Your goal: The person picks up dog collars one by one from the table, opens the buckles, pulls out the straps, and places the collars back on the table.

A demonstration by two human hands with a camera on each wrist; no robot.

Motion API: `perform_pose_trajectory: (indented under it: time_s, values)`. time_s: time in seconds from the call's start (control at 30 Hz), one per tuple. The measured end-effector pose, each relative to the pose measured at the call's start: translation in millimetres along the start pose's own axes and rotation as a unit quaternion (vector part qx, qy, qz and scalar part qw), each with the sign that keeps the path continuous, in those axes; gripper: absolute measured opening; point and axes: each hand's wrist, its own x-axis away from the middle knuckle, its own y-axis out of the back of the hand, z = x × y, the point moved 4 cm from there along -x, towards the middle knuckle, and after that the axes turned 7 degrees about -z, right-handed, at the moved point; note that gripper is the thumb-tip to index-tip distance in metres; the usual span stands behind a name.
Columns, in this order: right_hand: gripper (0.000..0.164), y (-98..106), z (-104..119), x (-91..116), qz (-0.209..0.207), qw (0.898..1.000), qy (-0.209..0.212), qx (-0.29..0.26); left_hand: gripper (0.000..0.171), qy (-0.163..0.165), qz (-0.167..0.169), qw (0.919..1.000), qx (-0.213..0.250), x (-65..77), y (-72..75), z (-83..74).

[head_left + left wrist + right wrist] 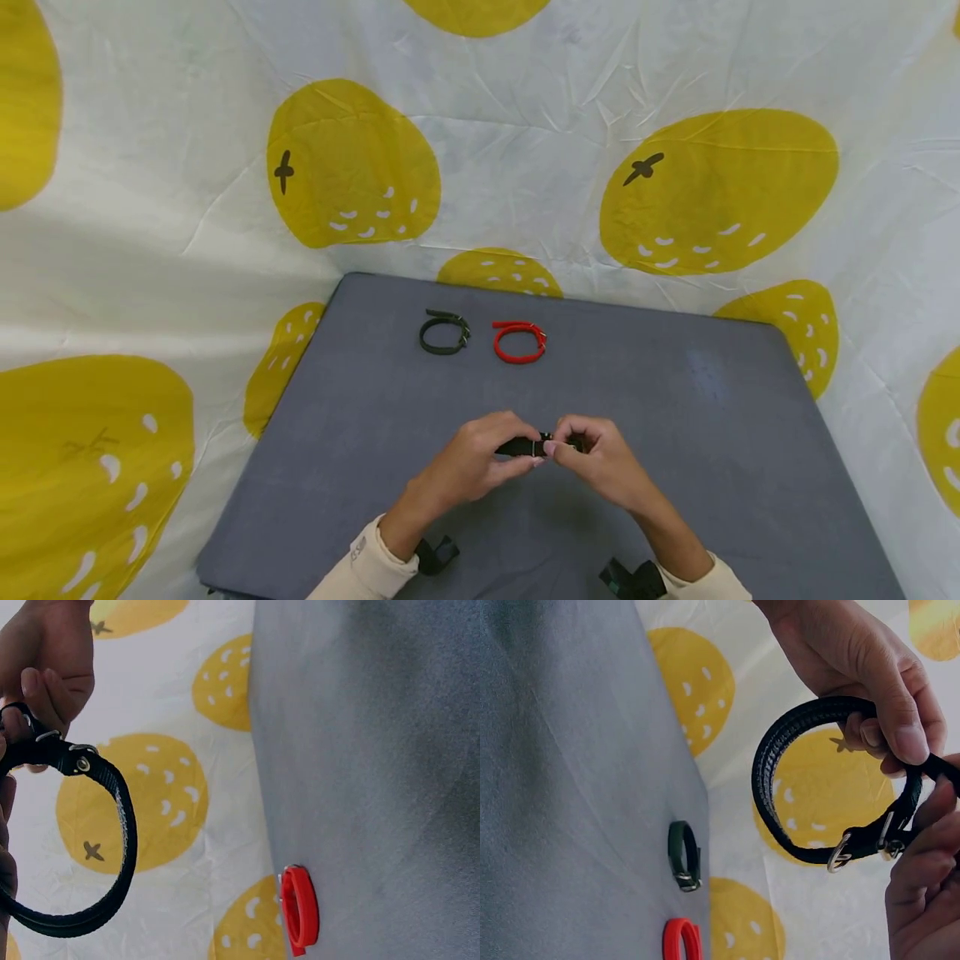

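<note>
A black buckled collar [517, 447], bent into a loop, is held in the air between both hands above the front half of the table. My left hand [480, 454] grips its band, the thumb lying along the strap in the right wrist view. My right hand [600, 458] pinches the collar near the metal buckle [886, 832], its fingers curled. A metal D-ring [839, 853] sits on the band beside the buckle. In the right wrist view, fingers of both hands meet at the strap's end and partly hide it.
A dark green collar [443, 350] and a red collar [519, 359] lie looped toward the back of the grey-covered table [360, 467]. A white cloth with yellow fruit prints [517, 167] hangs behind and beside the table.
</note>
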Motion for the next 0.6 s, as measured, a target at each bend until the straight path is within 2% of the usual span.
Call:
perform_pose_trajectory:
  time_s: [0.13,0.4,0.6]
  values:
    - [0.021,-0.3,-1.1,0.6,0.005,1.0,0.02,-0.021,0.023,0.003,-0.002,1.0,0.003,2.0,0.7,1.1]
    - [0.018,-1.6,4.0,0.4,0.025,0.999,0.011,0.018,0.022,0.003,0.007,0.9999,0.015,0.7,1.0,-0.4]
    - [0.021,-2.4,7.7,-1.2,0.001,0.999,0.016,0.039,0.022,0.008,-0.002,0.9994,0.032,-1.2,0.1,-1.8]
